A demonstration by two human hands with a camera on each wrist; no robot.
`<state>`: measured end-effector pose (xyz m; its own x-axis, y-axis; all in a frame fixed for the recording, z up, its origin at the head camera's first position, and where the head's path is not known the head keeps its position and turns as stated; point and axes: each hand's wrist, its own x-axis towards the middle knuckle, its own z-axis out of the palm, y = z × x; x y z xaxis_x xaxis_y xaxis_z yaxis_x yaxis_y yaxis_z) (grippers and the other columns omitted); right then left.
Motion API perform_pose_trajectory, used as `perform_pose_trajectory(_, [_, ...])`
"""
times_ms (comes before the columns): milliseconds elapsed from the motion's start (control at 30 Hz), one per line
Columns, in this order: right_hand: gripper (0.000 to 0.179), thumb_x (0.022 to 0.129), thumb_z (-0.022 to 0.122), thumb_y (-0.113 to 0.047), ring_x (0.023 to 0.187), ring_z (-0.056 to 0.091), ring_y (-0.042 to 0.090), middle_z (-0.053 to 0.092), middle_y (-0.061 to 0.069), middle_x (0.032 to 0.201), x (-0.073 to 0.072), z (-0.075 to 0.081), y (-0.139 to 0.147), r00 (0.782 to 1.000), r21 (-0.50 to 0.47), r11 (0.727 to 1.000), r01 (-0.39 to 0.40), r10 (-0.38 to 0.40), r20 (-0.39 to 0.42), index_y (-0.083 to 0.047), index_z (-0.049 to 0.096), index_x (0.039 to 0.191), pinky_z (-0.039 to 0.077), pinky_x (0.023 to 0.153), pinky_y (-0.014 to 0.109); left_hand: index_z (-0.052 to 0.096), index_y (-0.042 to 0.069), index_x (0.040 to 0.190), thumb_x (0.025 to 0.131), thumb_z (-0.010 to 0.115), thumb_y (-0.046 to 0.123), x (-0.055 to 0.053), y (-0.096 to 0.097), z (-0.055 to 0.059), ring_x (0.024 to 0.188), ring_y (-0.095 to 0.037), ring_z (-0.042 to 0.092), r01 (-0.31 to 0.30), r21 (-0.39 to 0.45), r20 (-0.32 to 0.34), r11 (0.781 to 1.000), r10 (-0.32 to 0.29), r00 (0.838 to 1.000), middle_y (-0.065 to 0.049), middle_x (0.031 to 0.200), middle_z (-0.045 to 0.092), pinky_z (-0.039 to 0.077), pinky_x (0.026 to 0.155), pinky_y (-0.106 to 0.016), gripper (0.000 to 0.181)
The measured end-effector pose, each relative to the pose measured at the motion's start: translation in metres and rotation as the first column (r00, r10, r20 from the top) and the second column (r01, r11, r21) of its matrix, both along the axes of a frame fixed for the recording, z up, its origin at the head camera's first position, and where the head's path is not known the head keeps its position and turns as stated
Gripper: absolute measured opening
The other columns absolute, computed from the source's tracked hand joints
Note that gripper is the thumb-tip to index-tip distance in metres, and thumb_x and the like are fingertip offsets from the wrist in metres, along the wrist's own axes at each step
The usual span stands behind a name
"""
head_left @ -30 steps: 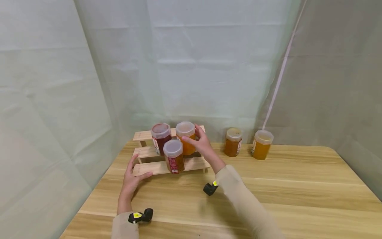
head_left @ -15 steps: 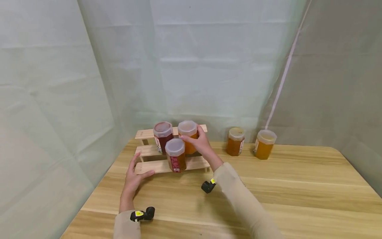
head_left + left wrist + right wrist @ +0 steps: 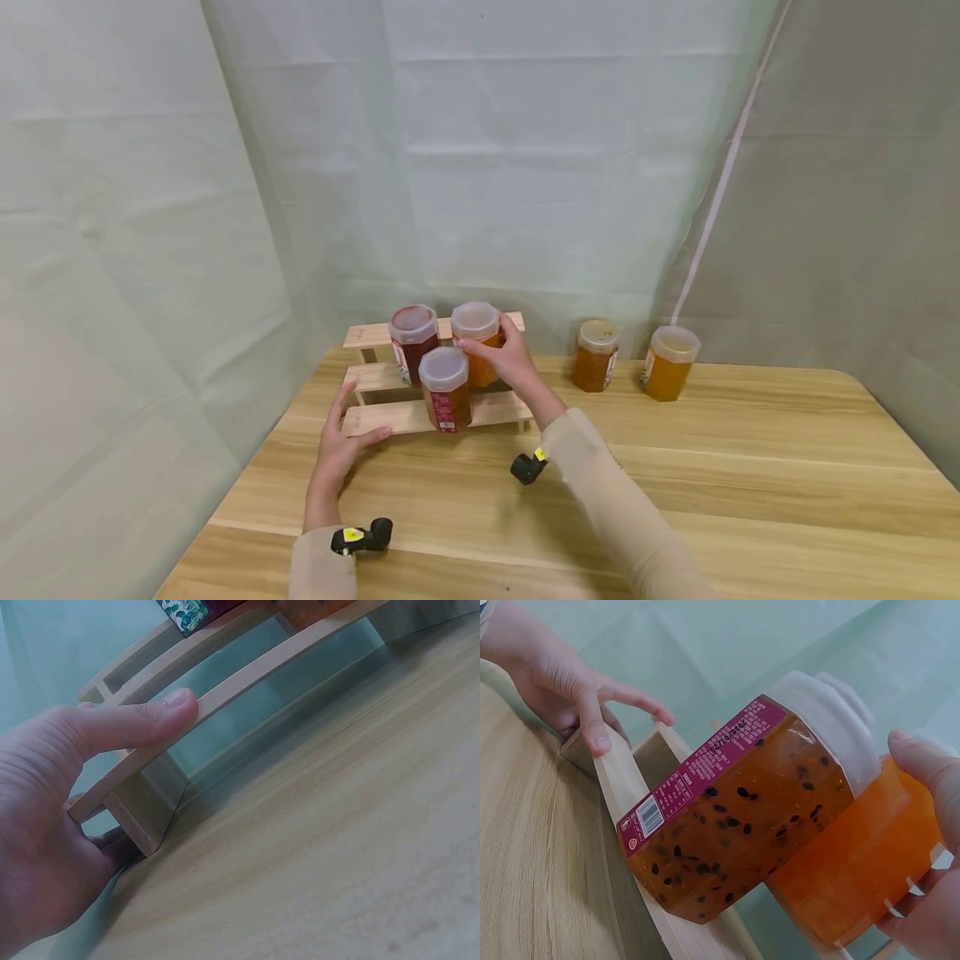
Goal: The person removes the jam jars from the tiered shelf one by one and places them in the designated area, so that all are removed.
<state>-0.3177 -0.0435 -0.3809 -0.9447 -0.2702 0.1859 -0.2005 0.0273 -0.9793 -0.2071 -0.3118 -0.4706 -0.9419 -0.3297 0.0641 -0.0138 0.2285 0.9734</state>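
A three-step wooden rack stands on the table, and my left hand grips its left end. In the left wrist view the thumb lies over the lowest step, with the other fingers partly hidden behind the rack's end. My right hand holds an orange jar with a whitish lid on the middle step, thumb on one side and fingers on the other. Just left of it is a dark red jar. In front, on the lowest step, a seed-flecked amber jar with a magenta label stands upright.
To the right of the rack, a brown-amber jar and a golden jar stand near the back of the wooden table. Pale fabric sheets hang behind and at the sides.
The head view has shifted slightly, so everything sits a little farther right in it. Both hands keep their places at the rack and the orange jar.
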Motion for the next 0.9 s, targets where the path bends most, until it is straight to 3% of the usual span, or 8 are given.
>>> perform_pose_trajectory(467, [0.065,0.085,0.076,-0.024,0.117,0.052,0.027,0.055,0.012,0.132,-0.003,-0.007,0.018,0.999,0.018,0.999,0.04,-0.041,0.006,-0.015,0.044,0.141,0.047,0.098,0.041,0.022,0.03,0.155,0.076,0.082,0.006,-0.002,0.004,0.0,0.15,-0.036,0.012,0.007,-0.012,-0.006,1.0,-0.007,1.0,-0.011,0.164,0.012,0.013,0.121,-0.057,0.102])
perform_pose_trajectory(900, [0.07,0.089,0.072,-0.024,0.129,0.046,0.031,0.048,0.015,0.143,-0.004,-0.009,0.05,0.998,0.006,0.999,0.05,-0.051,0.046,-0.014,0.036,0.148,0.039,0.111,0.05,0.022,0.029,0.155,0.075,0.082,0.005,-0.005,0.003,-0.001,0.15,-0.037,0.011,0.005,-0.008,0.002,1.0,-0.005,1.0,-0.014,0.164,0.012,0.012,0.121,-0.057,0.103])
